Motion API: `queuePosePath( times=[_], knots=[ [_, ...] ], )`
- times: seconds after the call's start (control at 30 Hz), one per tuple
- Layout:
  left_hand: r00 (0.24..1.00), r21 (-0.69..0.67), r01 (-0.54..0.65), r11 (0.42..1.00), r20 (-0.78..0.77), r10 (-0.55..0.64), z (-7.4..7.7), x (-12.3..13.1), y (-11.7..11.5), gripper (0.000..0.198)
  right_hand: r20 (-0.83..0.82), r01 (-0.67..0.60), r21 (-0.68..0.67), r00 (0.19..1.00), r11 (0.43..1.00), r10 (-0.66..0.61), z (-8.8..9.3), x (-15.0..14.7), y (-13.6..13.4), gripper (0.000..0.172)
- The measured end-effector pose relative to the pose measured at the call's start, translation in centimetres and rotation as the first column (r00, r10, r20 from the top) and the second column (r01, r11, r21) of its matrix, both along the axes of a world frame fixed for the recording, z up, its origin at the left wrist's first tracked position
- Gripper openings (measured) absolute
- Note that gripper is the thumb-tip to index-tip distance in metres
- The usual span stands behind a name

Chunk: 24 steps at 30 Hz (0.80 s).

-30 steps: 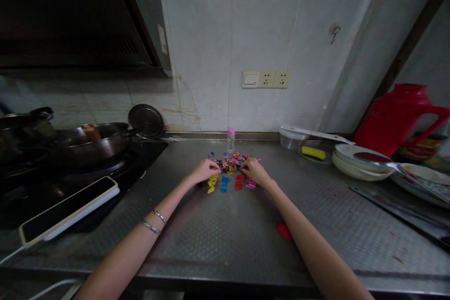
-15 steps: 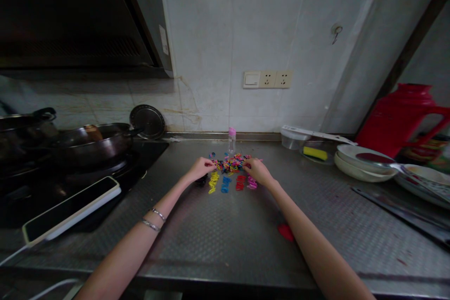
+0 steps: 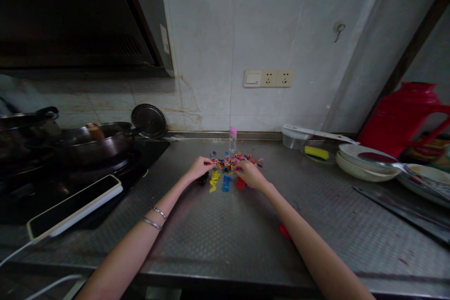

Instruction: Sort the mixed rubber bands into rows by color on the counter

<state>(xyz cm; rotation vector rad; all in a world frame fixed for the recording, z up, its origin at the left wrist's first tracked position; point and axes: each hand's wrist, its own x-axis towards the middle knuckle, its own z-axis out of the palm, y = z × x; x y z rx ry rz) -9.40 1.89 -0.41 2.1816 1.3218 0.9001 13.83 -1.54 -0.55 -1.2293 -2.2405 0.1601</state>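
Note:
A mixed heap of small coloured elastic bands (image 3: 225, 163) lies on the metal counter. Below it are sorted groups: black bands (image 3: 202, 179), yellow bands (image 3: 214, 181), blue bands (image 3: 226, 183) and red bands (image 3: 240, 183). The pink bands (image 3: 250, 186) are mostly covered by my right hand. At the heap's left edge, my left hand (image 3: 199, 168) has thumb and forefinger pinched together. My right hand (image 3: 252, 174) reaches over the heap's right half, fingers closed. Whatever either pinch holds is too small to make out. A clear bottle with a pink cap (image 3: 232, 140) stands behind the heap.
A phone (image 3: 75, 206) with a cable lies at the left, by the stove and a pan (image 3: 100, 143). On the right are a yellow sponge (image 3: 316, 152), stacked bowls (image 3: 365, 168), a long dark utensil (image 3: 397, 211) and a red thermos jug (image 3: 408, 122). Something red (image 3: 284, 231) lies beside my right forearm.
My right hand has moved left, from the heap's right edge to over its middle, now covering most of the pink bands. My left hand stays in nearly the same place.

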Motion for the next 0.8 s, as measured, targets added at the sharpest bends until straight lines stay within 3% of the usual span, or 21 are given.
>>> queuePosePath(
  times=[0.1, 0.4, 0.6, 0.8],
  knots=[
    [1.0, -0.003, -0.01, 1.0, 0.014, 0.01, 0.0, -0.1, 0.2, 0.031, 0.018, -0.095, 0.001, 0.995, 0.995, 0.095, 0.1, -1.3, -0.6, 0.013],
    [0.999, -0.006, -0.018, 1.0, 0.031, 0.018, -0.1, -0.3, 0.3, 0.03, 0.119, -0.184, -0.072, 0.974, 0.98, 0.192, 0.8, -1.8, -1.8, 0.014],
    [0.998, -0.02, -0.038, 0.999, 0.049, 0.039, 0.0, -0.8, 0.7, 0.031, 0.073, -0.166, -0.068, 0.983, 0.984, 0.171, 2.0, -1.0, -1.9, 0.016],
    [0.994, 0.021, 0.009, 1.0, -0.113, -0.007, 0.1, -0.5, 1.4, 0.025, 0.099, -0.065, -0.054, 0.993, 0.996, 0.07, 2.8, -0.4, -2.1, 0.017]
  ],
)
